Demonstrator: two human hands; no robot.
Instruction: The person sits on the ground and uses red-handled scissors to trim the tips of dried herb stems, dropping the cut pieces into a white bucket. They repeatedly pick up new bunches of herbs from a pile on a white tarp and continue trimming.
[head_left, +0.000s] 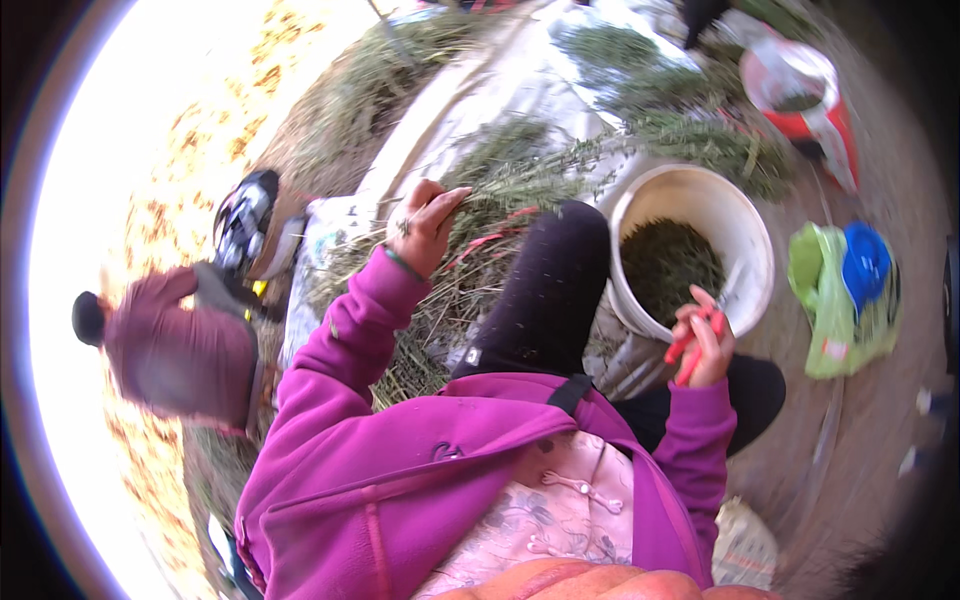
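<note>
My left hand (426, 225) pinches the end of a leafy green plant stem (540, 176), which stretches to the right above my knee. In my right hand (703, 337) are red-handled pruning shears (697, 341), their blades directed up over the near rim of a white plastic bucket (759, 247). Dark green clippings (667, 262) lie in the bucket. Beneath and around my left forearm are cut stems (465, 292), some bundled with red ties. Whether the shears' blades are spread cannot be made out.
More cut plants (630, 67) lie on white sheeting (517, 90) ahead. A red and white bucket (799, 97) stands at upper right, near a green plastic bag (832, 330) with a blue item (866, 259). At left a person (187, 345) bends close by.
</note>
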